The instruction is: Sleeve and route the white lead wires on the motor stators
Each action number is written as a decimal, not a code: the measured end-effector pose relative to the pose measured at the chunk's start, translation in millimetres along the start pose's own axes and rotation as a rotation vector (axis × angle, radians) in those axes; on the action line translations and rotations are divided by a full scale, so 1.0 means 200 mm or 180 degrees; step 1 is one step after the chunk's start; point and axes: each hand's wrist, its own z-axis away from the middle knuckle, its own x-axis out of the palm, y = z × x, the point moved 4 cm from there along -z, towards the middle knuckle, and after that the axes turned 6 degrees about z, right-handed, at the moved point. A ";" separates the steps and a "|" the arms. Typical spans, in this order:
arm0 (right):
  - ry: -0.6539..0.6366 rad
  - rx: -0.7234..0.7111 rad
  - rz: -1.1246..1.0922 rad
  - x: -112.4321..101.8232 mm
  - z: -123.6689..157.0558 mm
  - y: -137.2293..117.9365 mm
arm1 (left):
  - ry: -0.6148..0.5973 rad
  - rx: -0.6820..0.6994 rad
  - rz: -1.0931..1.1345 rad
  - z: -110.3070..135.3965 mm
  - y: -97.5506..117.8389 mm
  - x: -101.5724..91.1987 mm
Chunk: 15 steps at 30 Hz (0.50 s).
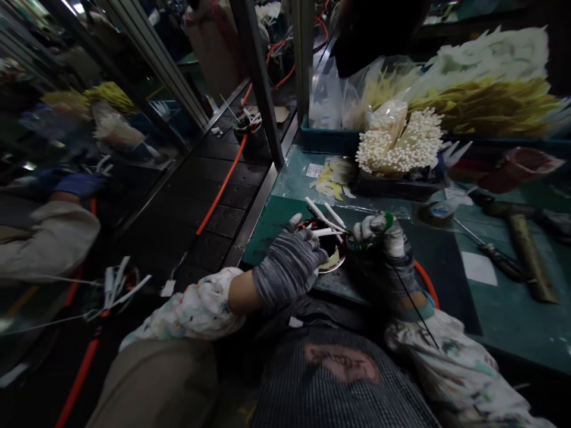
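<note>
In front of my body sits a round metal-rimmed part, which looks like a motor stator (pixel 333 261), with copper-coloured windings inside. Several white sleeves (pixel 317 209) stick out of it. My left hand (pixel 292 261), in a grey knitted glove, curls over its left side, fingers at the sleeves. To the right, my right hand (pixel 379 235) is gloved too, with green wrapping on a finger. Its fingers pinch the ends of thin wires beside the sleeve tips. A thin black cord (pixel 413 300) trails from this hand down past my wrist.
A bundle of white-tipped sticks (pixel 399 142) stands in a dark tray behind the hands. Yellow and white sheets (pixel 491 101) are piled beyond it. A screwdriver (pixel 502 260) and a hammer (pixel 529 255) lie right. On the left runs a conveyor (pixel 223 193); a co-worker's blue-gloved hand (pixel 78 183) is farther left.
</note>
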 end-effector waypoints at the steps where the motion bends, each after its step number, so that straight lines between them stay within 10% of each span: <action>1: -0.0010 -0.0036 -0.0111 0.00 0.01 0.00 | 0.0169 0.0001 0.0167 0.02 0.01 0.01; 6: -0.0635 -0.0449 -0.0062 0.00 0.08 -0.06 | 0.1415 -0.0099 -0.0184 0.17 0.05 0.18; 11: -0.1234 -0.1263 0.1831 0.11 0.13 -0.13 | 0.2303 0.0370 -0.0636 0.22 0.05 0.30; 15: -0.1563 -0.1885 0.3720 0.24 0.15 -0.10 | 0.2298 0.1086 0.0143 0.26 -0.07 0.25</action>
